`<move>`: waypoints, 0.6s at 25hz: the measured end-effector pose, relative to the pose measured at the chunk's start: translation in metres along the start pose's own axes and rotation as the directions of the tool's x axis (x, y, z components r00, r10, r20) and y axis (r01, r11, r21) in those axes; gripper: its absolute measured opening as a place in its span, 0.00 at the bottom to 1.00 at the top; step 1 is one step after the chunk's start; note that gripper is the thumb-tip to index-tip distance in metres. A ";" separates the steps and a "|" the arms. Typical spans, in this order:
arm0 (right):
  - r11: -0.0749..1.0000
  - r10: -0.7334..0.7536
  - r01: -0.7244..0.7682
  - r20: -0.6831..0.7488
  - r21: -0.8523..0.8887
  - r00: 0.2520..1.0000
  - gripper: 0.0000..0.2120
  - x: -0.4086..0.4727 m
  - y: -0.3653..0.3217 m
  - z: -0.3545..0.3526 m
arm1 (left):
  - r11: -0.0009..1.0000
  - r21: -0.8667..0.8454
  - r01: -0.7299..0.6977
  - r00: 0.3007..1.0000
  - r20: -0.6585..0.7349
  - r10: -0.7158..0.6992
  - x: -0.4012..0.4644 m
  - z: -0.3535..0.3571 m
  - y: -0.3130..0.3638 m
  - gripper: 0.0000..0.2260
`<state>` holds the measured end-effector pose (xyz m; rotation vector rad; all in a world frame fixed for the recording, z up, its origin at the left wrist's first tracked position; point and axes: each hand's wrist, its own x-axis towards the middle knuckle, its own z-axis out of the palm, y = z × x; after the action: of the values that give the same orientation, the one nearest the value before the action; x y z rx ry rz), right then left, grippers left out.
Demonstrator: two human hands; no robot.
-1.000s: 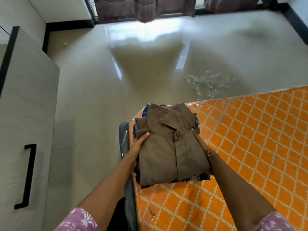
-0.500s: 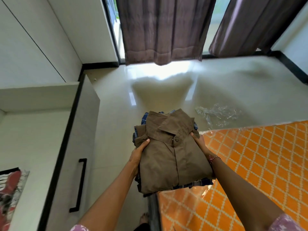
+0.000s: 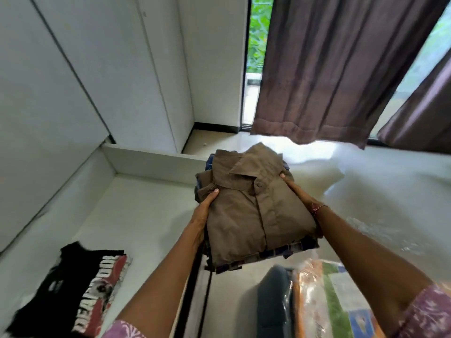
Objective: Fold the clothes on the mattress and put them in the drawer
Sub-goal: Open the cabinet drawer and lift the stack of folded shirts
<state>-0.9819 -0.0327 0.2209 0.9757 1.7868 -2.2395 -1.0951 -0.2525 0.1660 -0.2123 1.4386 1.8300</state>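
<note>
At far left, inside the open drawer [image 3: 136, 215], a folded black printed T-shirt [image 3: 73, 291] lies near the front, with bare white floor behind it. Over the drawer's right edge a person carries a stack [image 3: 253, 211] of folded clothes, a brown collared shirt on top and blue plaid pieces beneath, clear of any surface. The left hand [image 3: 203, 213] grips the stack's left side, thumb curled over the brown cloth; the right hand [image 3: 299, 193] grips the right side with its thumb on top near the collar button, the other fingers hidden underneath. To finish this step cleanly, the carrier would likely do best to keep the pile level, swing it left over the bare space behind the T-shirt, lower it flat, and slide both hands out sideways so the folds hold. Further right, brown curtains [image 3: 341, 69] hang over the window, and the plastic-wrapped mattress [image 3: 329, 301] shows only a corner at bottom right. Compared with half a second ago, the view has swung left: the drawer interior now fills the lower left, the mattress has nearly dropped out of view, and the stack sits higher, over the drawer's edge, in the same two-handed grip.
</note>
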 end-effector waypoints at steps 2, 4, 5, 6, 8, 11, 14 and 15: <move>0.995 -0.022 0.025 0.032 -0.094 0.999 0.20 0.020 -0.033 0.037 | 0.997 -0.065 -0.027 0.999 -0.030 0.025 0.004 -0.025 0.027 0.22; 0.973 -0.046 0.061 0.070 -0.223 0.996 0.22 0.045 -0.059 0.077 | 0.990 -0.131 -0.058 0.994 -0.096 0.046 0.007 -0.055 0.048 0.18; 0.962 -0.055 0.082 0.106 -0.262 0.993 0.21 0.061 -0.069 0.097 | 0.984 -0.161 -0.080 0.990 -0.132 0.058 0.004 -0.070 0.059 0.15; 0.952 -0.040 0.080 0.137 -0.295 0.990 0.20 0.071 -0.079 0.117 | 0.976 -0.192 -0.102 0.984 -0.165 0.071 0.003 -0.083 0.067 0.13; 0.929 0.010 0.068 0.209 -0.364 0.978 0.21 0.102 -0.095 0.161 | 0.955 -0.248 -0.160 0.965 -0.242 0.099 0.003 -0.116 0.084 0.10; 0.894 0.102 0.042 0.292 -0.447 0.951 0.26 0.153 -0.097 0.213 | 0.926 -0.309 -0.217 0.939 -0.326 0.111 0.002 -0.159 0.094 0.11; 0.837 0.204 0.030 0.363 -0.546 0.909 0.40 0.209 -0.087 0.271 | 0.890 -0.367 -0.270 0.887 -0.454 0.082 0.016 -0.207 0.090 0.15; 0.829 0.217 0.044 0.394 -0.557 0.893 0.39 0.226 -0.084 0.289 | 0.881 -0.380 -0.280 0.872 -0.485 0.068 0.022 -0.221 0.089 0.15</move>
<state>-1.3160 -0.2032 0.1962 0.3760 1.9319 -1.5463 -1.2401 -0.4411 0.1443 -0.8160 1.3523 2.3623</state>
